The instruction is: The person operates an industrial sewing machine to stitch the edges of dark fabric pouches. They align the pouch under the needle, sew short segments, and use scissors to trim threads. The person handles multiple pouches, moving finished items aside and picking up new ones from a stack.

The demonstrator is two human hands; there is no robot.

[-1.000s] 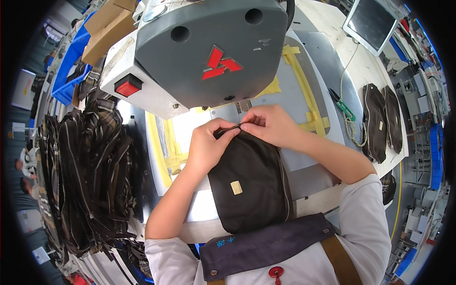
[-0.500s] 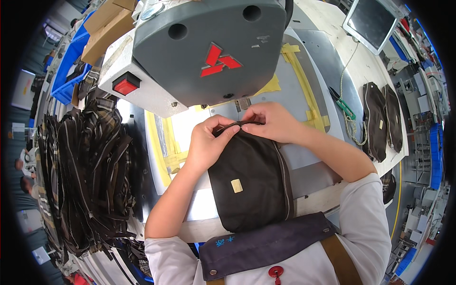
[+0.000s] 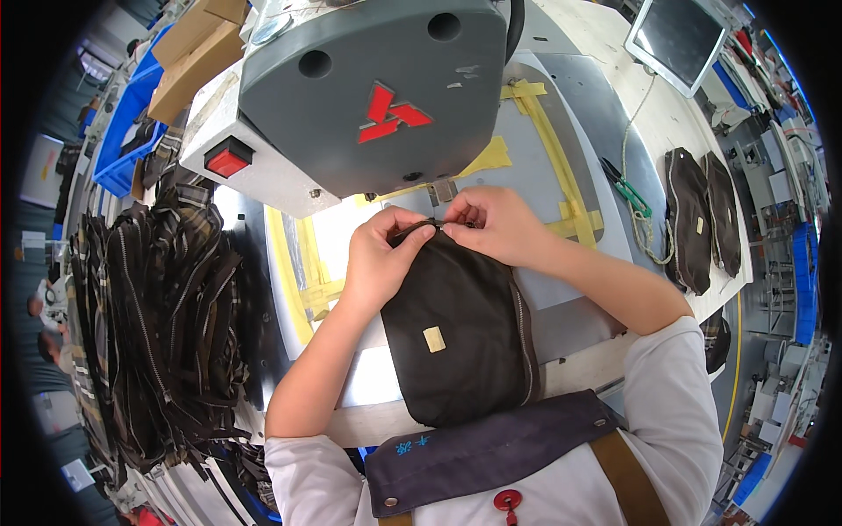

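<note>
A dark brown fabric panel (image 3: 460, 324) with a zipper down its right side and a small cream label hangs from my fingers toward my lap. My left hand (image 3: 379, 254) pinches its top edge between thumb and fingers. Close beside it, my right hand (image 3: 495, 226) is closed on the same edge, the fingertips of both hands nearly meeting. Just beyond the fingertips is the small metal foot (image 3: 443, 191) of a grey sewing machine (image 3: 377, 105). Whatever lies between the fingertips is too small to make out.
On the left hangs a thick pile of dark zippered pieces (image 3: 158, 324), near a blue bin (image 3: 118, 162) and cardboard box (image 3: 197, 61). A red switch (image 3: 229, 157) sits on the machine's side. Green-handled snips (image 3: 630, 195), two zippered pieces (image 3: 689, 215) and a screen (image 3: 677, 39) are at right.
My right hand has shifted slightly left and its fingers have curled more at the panel's top edge. The left hand keeps its pinch. The whole view has shifted a little.
</note>
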